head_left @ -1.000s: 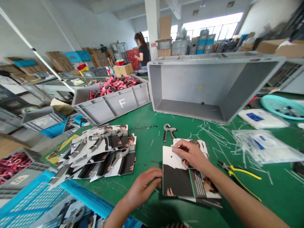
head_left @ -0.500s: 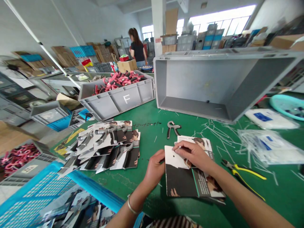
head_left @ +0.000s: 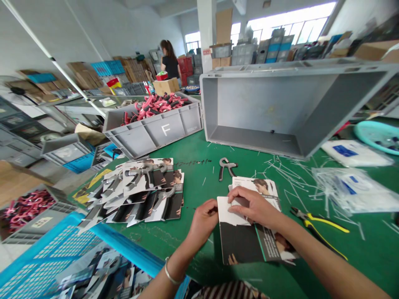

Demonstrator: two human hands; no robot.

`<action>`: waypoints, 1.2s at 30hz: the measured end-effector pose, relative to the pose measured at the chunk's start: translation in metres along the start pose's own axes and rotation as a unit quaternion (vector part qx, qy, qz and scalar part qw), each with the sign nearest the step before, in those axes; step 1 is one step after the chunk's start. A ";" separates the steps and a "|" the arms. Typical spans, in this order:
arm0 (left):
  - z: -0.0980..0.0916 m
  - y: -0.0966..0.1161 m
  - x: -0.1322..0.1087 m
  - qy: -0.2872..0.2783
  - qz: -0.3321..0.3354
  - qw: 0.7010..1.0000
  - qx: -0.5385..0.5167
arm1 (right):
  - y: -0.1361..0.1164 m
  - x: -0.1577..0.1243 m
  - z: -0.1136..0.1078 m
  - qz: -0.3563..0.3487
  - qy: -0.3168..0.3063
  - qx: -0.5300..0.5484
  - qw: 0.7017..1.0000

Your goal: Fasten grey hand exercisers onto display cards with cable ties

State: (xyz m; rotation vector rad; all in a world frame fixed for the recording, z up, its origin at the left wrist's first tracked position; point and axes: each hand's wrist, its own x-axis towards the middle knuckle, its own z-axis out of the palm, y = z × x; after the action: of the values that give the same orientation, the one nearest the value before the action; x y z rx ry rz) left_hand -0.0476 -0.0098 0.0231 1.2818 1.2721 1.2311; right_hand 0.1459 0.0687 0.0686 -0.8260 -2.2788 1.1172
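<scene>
A printed backing card (head_left: 240, 243), white at the top and dark below, lies on more such cards in front of me. My left hand (head_left: 204, 220) has its fingers curled against the card's upper left edge, gripping it. Over the white upper part bends my right hand (head_left: 257, 207), thumb and forefinger drawn together. Whatever small thing they pinch is hidden. Beyond the cards rests a grey and black hand gripper (head_left: 227, 168). Left of my hands, several cards with hand gripper exercisers attached are piled in an overlapping stack (head_left: 137, 191).
Yellow-handled cutting pliers (head_left: 321, 228) and loose white cable ties (head_left: 289, 176) lie to the right. A grey bin (head_left: 168, 128) of red grippers and a tipped grey crate (head_left: 255, 143) stand behind. A blue basket (head_left: 124, 245) of carded grippers sits front left. A person (head_left: 170, 62) stands far back.
My right fingers have shifted down over the card's hole, which no longer shows. The top card has moved slightly down and right. The far person has moved left.
</scene>
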 end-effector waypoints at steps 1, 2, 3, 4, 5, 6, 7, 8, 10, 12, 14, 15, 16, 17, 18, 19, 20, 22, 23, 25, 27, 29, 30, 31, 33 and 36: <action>0.001 0.000 -0.001 0.005 -0.005 1.000 -0.007 | 0.000 -0.001 0.000 0.002 -0.002 0.000 1.000; 0.003 0.000 -0.002 0.006 -0.010 1.000 -0.014 | 0.000 -0.001 0.000 0.004 -0.002 0.002 1.000; 0.004 0.001 -0.003 0.001 -0.014 1.000 -0.023 | 0.000 -0.002 0.001 0.006 -0.001 0.006 1.000; 0.006 0.002 -0.003 -0.009 -0.019 0.999 -0.036 | -0.001 -0.002 0.001 0.010 -0.001 0.012 1.000; 0.007 0.003 -0.003 -0.020 -0.022 0.998 -0.053 | -0.001 -0.002 0.001 0.018 -0.002 0.021 1.000; 0.009 0.005 -0.003 -0.027 -0.025 0.997 -0.070 | -0.002 -0.002 0.000 0.026 -0.003 0.032 0.999; 0.010 0.006 -0.003 -0.026 -0.025 0.996 -0.085 | -0.002 -0.001 0.000 0.031 -0.005 0.041 0.999; 0.012 0.008 -0.002 -0.018 -0.025 0.995 -0.098 | -0.002 -0.001 0.000 0.028 -0.008 0.045 0.999; 0.012 0.011 -0.002 0.015 -0.027 0.991 -0.130 | -0.003 -0.001 -0.002 0.007 -0.011 0.038 0.999; 0.010 0.016 -0.002 0.032 -0.036 0.984 -0.173 | -0.003 -0.001 -0.003 -0.020 -0.010 0.013 1.000; 0.004 0.021 -0.005 0.015 -0.055 0.975 -0.215 | -0.005 -0.002 -0.004 -0.041 -0.004 -0.018 0.999; 0.001 0.024 -0.007 0.000 -0.067 0.971 -0.230 | -0.006 -0.003 -0.005 -0.053 -0.003 -0.034 0.998; -0.002 0.027 -0.009 -0.012 -0.077 0.968 -0.239 | -0.008 -0.003 -0.005 -0.067 -0.002 -0.052 0.996; -0.004 0.030 -0.012 -0.019 -0.086 0.966 -0.242 | -0.010 -0.004 -0.005 -0.082 0.001 -0.073 0.994; -0.006 0.031 -0.013 -0.019 -0.092 0.966 -0.240 | -0.012 -0.004 -0.004 -0.096 0.004 -0.101 0.990; -0.007 0.033 -0.014 -0.012 -0.098 0.967 -0.233 | -0.014 -0.004 -0.002 -0.108 0.008 -0.133 0.985; -0.007 0.033 -0.013 -0.004 -0.103 0.969 -0.224 | -0.017 -0.004 0.001 -0.121 0.012 -0.168 0.978; -0.004 0.032 -0.008 0.012 -0.108 0.975 -0.194 | -0.022 -0.004 0.008 -0.149 0.014 -0.233 0.961; -0.002 0.030 -0.004 0.019 -0.106 0.980 -0.169 | -0.024 -0.005 0.012 -0.165 0.012 -0.253 0.953; 0.001 0.026 0.004 0.024 -0.092 0.990 -0.099 | -0.026 -0.008 0.015 -0.184 0.010 -0.258 0.948; 0.002 0.023 0.010 0.017 -0.090 0.994 -0.058 | -0.025 -0.014 0.008 -0.175 0.020 -0.223 0.959; 0.001 0.020 0.011 0.025 -0.109 0.990 -0.088 | -0.022 -0.020 -0.010 -0.141 0.060 -0.185 0.971; 0.000 0.020 0.010 0.047 -0.115 0.985 -0.121 | -0.019 -0.022 -0.023 -0.121 0.090 -0.171 0.974; -0.001 0.019 0.008 0.081 -0.113 0.978 -0.153 | -0.015 -0.021 -0.036 -0.100 0.128 -0.161 0.973; 0.000 0.016 0.002 0.146 -0.095 0.967 -0.183 | -0.004 -0.008 -0.061 -0.040 0.193 -0.157 0.968; 0.009 0.008 -0.005 0.082 -0.121 0.978 -0.147 | 0.014 0.036 -0.081 0.075 0.144 -0.213 0.963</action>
State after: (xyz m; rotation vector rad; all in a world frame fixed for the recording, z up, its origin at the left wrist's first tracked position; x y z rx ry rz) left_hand -0.0381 -0.0149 0.0302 0.8036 1.2643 1.3102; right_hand 0.1757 0.1440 0.1076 -1.2530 -2.2607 0.5155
